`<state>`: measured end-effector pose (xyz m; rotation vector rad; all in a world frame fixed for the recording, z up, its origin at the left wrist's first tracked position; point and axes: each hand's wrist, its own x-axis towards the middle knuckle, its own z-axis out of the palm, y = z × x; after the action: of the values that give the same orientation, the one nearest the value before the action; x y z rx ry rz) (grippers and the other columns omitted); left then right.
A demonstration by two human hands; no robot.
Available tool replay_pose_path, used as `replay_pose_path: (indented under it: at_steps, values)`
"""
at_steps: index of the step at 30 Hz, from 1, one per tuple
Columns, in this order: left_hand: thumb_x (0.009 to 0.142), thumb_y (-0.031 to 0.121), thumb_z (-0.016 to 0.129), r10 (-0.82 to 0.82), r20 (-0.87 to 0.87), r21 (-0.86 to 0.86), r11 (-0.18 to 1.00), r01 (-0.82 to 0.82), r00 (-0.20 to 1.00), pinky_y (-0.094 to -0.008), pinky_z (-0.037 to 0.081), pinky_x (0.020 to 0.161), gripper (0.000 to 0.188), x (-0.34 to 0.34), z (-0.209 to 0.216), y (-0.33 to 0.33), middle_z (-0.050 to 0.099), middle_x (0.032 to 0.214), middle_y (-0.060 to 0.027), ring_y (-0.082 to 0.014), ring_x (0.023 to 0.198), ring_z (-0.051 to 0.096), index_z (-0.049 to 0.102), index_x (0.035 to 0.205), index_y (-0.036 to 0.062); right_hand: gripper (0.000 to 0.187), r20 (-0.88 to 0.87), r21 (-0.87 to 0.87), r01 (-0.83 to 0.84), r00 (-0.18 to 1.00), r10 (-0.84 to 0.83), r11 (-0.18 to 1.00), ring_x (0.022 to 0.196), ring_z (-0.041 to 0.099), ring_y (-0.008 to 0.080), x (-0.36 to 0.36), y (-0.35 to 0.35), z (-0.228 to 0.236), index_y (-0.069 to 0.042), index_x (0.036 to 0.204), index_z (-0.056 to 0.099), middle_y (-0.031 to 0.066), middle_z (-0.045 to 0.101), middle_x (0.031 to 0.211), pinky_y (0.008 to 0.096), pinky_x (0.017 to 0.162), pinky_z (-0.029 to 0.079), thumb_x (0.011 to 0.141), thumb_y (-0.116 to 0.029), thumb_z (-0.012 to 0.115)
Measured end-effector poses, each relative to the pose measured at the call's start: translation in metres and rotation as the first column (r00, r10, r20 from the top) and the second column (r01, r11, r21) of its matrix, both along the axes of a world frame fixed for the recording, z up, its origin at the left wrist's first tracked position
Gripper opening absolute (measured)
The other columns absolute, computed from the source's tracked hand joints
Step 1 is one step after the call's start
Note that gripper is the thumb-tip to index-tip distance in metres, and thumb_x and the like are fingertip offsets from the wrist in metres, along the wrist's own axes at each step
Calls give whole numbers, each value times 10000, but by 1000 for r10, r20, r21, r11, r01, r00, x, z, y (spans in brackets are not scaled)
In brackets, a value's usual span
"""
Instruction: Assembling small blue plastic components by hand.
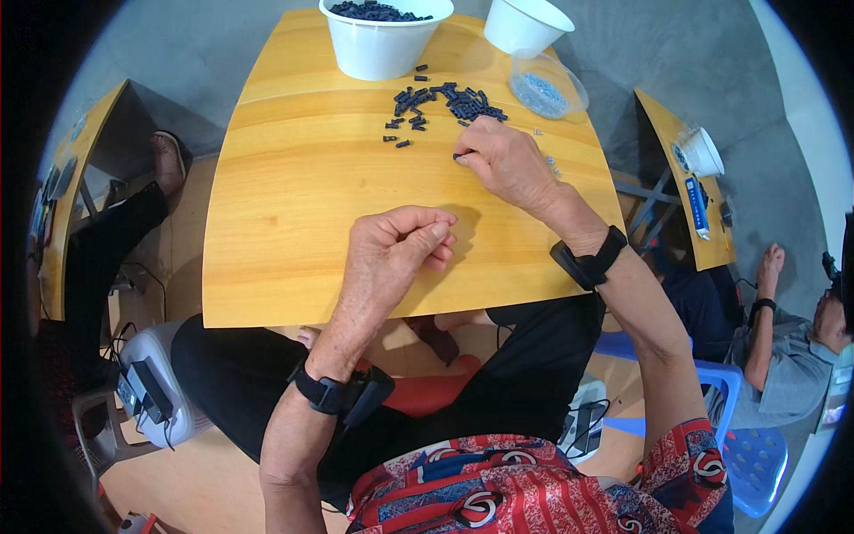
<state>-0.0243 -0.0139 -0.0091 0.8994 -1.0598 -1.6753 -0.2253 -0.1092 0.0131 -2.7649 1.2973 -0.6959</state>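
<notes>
My right hand (504,163) is closed in a pinch at the near edge of a pile of small black cylindrical parts (467,102). The end of one dark part (459,158) shows at its fingertips. Closer to me, my left hand (400,247) hovers over the table with thumb and index finger pressed together; whatever they hold, if anything, is too small to make out. Several loose black parts (405,143) lie left of the pile. A clear round tub (544,93) of small silvery pieces lies tipped at the right, with a few tiny metal pieces (552,162) near my right wrist.
A white bucket (378,49) full of black parts stands at the table's (267,205) far side. Another white bucket (527,27) is to its right. Side tables flank mine; a person in grey (783,347) sits at the right, and another person's leg (116,231) shows at the left.
</notes>
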Motion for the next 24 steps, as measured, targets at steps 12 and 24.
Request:
replay_pose_path:
  at_steps: [12, 24]
  values:
    - [901, 106, 577, 171, -236, 147, 979, -139, 957, -227, 534, 666, 196, 7, 3, -8, 661, 850, -96, -116, 712, 625, 633, 1030, -31, 92, 226, 152, -101, 972, 64, 983, 694, 595, 335, 40, 61, 22, -26, 847, 546, 128, 588, 814, 387, 593, 484, 783, -55, 606]
    - [882, 56, 586, 50, -256, 224, 974, 9, 965, -223, 539, 656, 142, 17, 5, -8, 662, 859, -91, -124, 734, 630, 637, 989, -22, 160, 410, 225, 8, 906, -102, 974, 719, 619, 252, 38, 84, 27, -21, 892, 596, 100, 609, 799, 307, 610, 495, 741, -16, 649]
